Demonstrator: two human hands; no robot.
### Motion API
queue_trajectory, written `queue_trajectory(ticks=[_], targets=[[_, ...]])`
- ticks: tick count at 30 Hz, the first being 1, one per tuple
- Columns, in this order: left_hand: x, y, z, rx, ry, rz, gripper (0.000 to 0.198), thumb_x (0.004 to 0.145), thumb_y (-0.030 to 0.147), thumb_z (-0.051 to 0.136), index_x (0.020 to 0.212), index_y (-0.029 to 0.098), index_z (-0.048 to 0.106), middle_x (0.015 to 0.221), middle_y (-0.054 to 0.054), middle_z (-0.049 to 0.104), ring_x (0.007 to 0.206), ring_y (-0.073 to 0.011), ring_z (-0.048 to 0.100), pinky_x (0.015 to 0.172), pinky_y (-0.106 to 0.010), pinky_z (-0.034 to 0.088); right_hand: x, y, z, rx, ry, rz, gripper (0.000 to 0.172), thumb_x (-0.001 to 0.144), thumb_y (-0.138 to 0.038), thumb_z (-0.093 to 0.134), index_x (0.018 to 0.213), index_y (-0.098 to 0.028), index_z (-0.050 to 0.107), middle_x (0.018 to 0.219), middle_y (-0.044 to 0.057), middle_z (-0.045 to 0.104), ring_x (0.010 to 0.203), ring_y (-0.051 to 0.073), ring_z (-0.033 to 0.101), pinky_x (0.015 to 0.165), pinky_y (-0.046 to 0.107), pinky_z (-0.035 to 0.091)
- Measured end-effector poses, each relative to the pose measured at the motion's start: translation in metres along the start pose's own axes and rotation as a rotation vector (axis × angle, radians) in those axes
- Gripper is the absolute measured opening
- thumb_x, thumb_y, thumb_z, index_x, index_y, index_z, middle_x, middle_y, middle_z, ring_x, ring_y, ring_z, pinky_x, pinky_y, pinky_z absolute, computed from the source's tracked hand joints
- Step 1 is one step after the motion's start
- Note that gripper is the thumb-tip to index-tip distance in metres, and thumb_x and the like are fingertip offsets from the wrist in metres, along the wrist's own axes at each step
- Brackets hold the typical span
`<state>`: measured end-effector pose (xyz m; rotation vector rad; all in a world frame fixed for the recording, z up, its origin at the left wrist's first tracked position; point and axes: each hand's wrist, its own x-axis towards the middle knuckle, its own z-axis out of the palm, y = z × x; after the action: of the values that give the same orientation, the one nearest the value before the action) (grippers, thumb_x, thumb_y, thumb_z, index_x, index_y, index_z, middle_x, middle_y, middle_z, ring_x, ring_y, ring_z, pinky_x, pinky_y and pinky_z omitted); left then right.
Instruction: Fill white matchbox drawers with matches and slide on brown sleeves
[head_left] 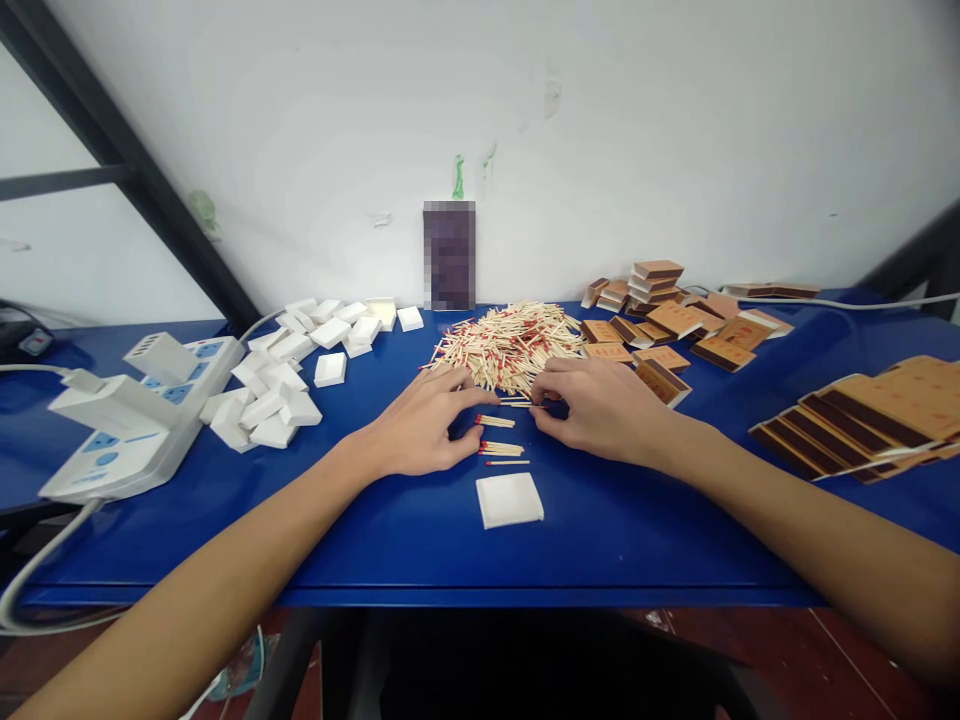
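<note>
A pile of red-tipped matches [510, 343] lies at the middle back of the blue table [390, 540]. My left hand [420, 425] rests at the pile's near edge, fingers curled, touching loose matches. My right hand [600, 408] is beside it, fingertips pinched on a few matches [517, 402]. Several loose matches [501, 448] lie between my hands. A white inner matchbox tray [509, 499] sits just in front of them, nearer me.
A heap of white trays [289, 375] lies at the left, beside a white power strip [131, 410]. Brown matchbox sleeves [667, 320] are stacked at the back right, and flat sleeve blanks [862, 415] lie at the far right. A dark box [448, 255] stands against the wall.
</note>
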<state>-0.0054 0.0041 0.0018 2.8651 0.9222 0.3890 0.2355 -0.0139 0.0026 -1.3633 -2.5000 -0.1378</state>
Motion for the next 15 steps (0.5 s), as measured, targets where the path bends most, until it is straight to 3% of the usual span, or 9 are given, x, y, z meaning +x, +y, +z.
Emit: queue_trajectory(ticks=[5,11,15], targets=[[-0.0013,-0.0001,0.0015,0.031,-0.048,0.002,0.043,0.091,0.034,0.051,0.133,0.024,0.057,0.108,-0.009,0.051,0.100,-0.0260,0.048,0.088,-0.043,0.039,-0.0011,0.0021,0.0010,0.021,-0.027,-0.027,0.013,0.083,-0.022,0.056,0.070,-0.020,0.058,0.077,0.003,0.064,0.065,0.016,0.051,0.058,0.030,0.028],[-0.0010,0.0006,0.0011,0.047,-0.036,0.005,0.039,0.091,0.034,0.052,0.126,0.024,0.062,0.105,-0.009,0.051,0.100,-0.0259,0.048,0.088,-0.043,0.038,-0.0011,0.0009,0.0005,0.157,-0.096,-0.060,0.006,0.080,-0.016,0.056,0.075,-0.020,0.054,0.071,0.000,0.061,0.063,0.014,0.050,0.058,0.028,0.029],[-0.0009,-0.0003,-0.0022,0.093,-0.020,0.025,0.035,0.090,0.034,0.053,0.119,0.022,0.066,0.103,-0.008,0.053,0.100,-0.0251,0.050,0.087,-0.041,0.038,-0.0016,-0.0008,-0.0020,0.238,-0.158,-0.091,0.013,0.076,-0.011,0.054,0.084,-0.021,0.059,0.071,-0.002,0.061,0.062,0.013,0.049,0.058,0.027,0.029]])
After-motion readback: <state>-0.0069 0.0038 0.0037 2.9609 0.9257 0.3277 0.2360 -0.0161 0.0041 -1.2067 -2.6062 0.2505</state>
